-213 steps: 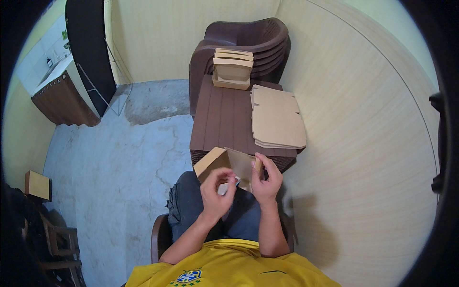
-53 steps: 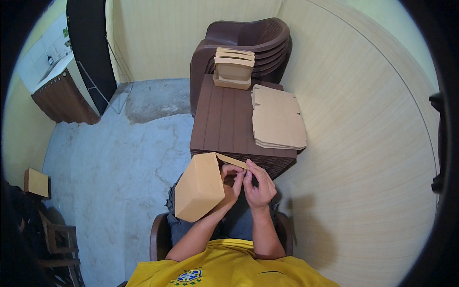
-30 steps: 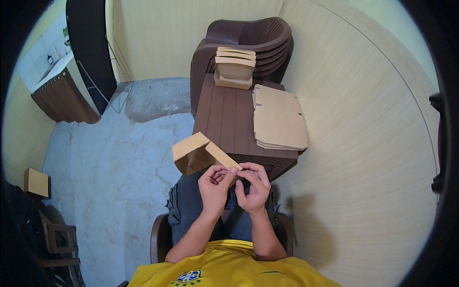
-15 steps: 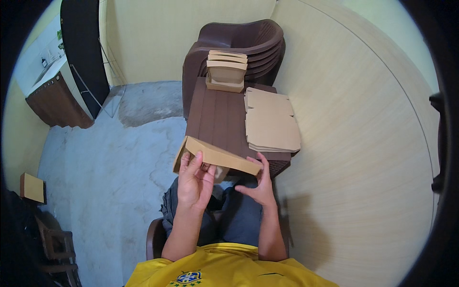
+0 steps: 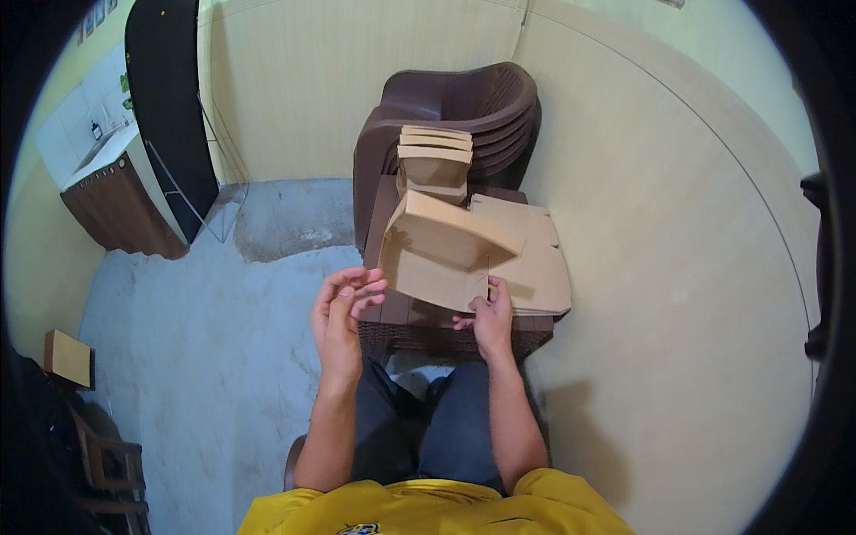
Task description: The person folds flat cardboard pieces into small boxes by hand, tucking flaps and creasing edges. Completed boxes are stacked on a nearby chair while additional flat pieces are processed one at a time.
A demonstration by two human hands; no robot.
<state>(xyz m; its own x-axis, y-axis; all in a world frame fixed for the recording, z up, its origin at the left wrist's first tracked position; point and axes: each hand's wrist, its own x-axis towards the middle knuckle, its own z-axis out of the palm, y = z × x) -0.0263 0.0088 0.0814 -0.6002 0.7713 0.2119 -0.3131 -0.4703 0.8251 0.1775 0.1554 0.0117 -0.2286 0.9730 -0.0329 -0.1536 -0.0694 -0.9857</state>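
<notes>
A partly folded brown cardboard box (image 5: 432,272) is tilted over the table, its long far wall raised and its inside facing me. My right hand (image 5: 492,321) pinches its near right corner between thumb and fingers. Just off the box's near left corner is my left hand (image 5: 341,308), its fingers loosely bent and apart with nothing in them. Behind the box's right part lies a stack of flat cardboard blanks (image 5: 546,276), partly covered by it. Folded boxes (image 5: 435,168) are nested upright at the table's far end.
The brown slatted table (image 5: 382,308) stands in front of my knees. Stacked brown plastic chairs (image 5: 473,107) rise behind it. A pale panelled wall (image 5: 660,312) runs close along the right. Far left are a sink counter (image 5: 125,201) and a small box (image 5: 69,358).
The box has moved forward, away from my lap, and turned so its inside shows. My left hand has let go of it; my right hand now grips its near right corner.
</notes>
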